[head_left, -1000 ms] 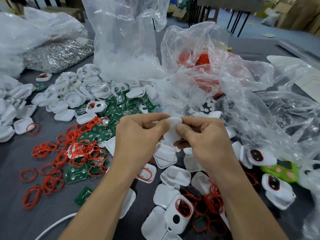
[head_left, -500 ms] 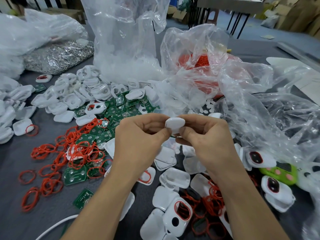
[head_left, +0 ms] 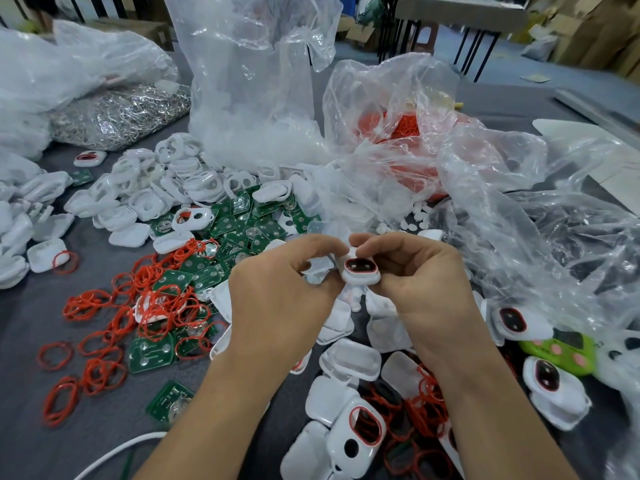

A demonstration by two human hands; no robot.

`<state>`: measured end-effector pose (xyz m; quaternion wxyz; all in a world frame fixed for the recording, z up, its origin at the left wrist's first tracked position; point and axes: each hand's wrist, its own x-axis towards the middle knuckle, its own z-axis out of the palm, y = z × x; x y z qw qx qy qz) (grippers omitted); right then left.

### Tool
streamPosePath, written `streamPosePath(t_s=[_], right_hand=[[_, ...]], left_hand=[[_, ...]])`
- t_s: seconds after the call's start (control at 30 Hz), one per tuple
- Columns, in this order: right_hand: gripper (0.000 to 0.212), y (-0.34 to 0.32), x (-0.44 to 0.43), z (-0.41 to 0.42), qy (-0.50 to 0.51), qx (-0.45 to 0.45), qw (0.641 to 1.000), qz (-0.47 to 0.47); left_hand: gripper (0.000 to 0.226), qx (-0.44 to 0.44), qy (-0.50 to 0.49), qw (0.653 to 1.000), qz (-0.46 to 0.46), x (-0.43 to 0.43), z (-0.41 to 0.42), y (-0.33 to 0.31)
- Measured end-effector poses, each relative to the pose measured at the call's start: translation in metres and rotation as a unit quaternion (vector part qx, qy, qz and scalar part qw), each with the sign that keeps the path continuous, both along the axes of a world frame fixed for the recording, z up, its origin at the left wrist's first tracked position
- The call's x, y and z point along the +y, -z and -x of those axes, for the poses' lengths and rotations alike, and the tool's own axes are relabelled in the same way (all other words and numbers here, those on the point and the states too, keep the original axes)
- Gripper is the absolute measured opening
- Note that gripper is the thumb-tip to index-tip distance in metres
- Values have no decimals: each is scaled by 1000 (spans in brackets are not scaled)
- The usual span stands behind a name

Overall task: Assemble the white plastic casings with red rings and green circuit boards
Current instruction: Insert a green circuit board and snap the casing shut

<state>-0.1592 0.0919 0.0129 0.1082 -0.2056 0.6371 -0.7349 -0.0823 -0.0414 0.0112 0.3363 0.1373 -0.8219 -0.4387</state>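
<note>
A: What differs from half a second ago?

B: The white casing [head_left: 362, 277] is flipped. Then it showed a plain white back. Now its dark, red-rimmed window faces the camera, and it sits slightly lower in view.

A: And the fingers?

B: The left hand [head_left: 284, 289] pinches the casing's left end and the right hand [head_left: 415, 282] its right end, with the fingers curled round it. It is held in the air between them, above the parts on the table.

A: The surface?

B: A crowded grey table [head_left: 31, 358]. Beyond it stands another table [head_left: 464, 12] on dark legs, with cardboard boxes [head_left: 599, 26] at the far right.

A: Counts?

B: Two hands, one held casing. I see four clear bags:
- a tall bag [head_left: 256, 81]
- a bag of red rings [head_left: 398, 133]
- a crumpled bag [head_left: 554, 220] at the right
- a left bag [head_left: 69, 71], beside one heap of silvery metal bits [head_left: 114, 116]

Two finished casings [head_left: 550, 379] lie right of the right forearm, with one lime-green piece [head_left: 561, 348] between them. A third ringed casing [head_left: 363, 431] lies between the forearms. One white cable [head_left: 114, 452] curves along the near edge.

A: And the heaps?

B: Too many to count: empty white shells [head_left: 138, 202], green circuit boards [head_left: 242, 223] and loose red rings [head_left: 104, 341]. One single board [head_left: 169, 401] lies alone beside the left forearm.
</note>
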Motion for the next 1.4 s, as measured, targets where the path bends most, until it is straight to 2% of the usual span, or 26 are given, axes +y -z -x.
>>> streamPosePath(t_s=[0.17, 0.4, 0.63, 0.87, 1.17, 1.4], right_hand=[[43, -2, 4, -1, -17, 0, 1000, 9], [40, -4, 2, -2, -9, -24, 1000, 8], [29, -6, 2, -5, -7, -32, 999, -3], [32, -4, 2, -4, 4, -5, 1000, -20], [32, -4, 1, -3, -8, 39, 999, 15], [31, -5, 6, -1, -7, 91, 996, -9]], left_hand=[[20, 41, -17, 998, 48, 1, -2, 2], [29, 67, 44, 997, -14, 3, -1, 3], [22, 81, 74, 993, -51, 5, -2, 5], [16, 75, 94, 991, -60, 6, -1, 7], [32, 62, 93, 988, -109, -1, 2, 5], [24, 50, 98, 986, -123, 0, 3, 6]])
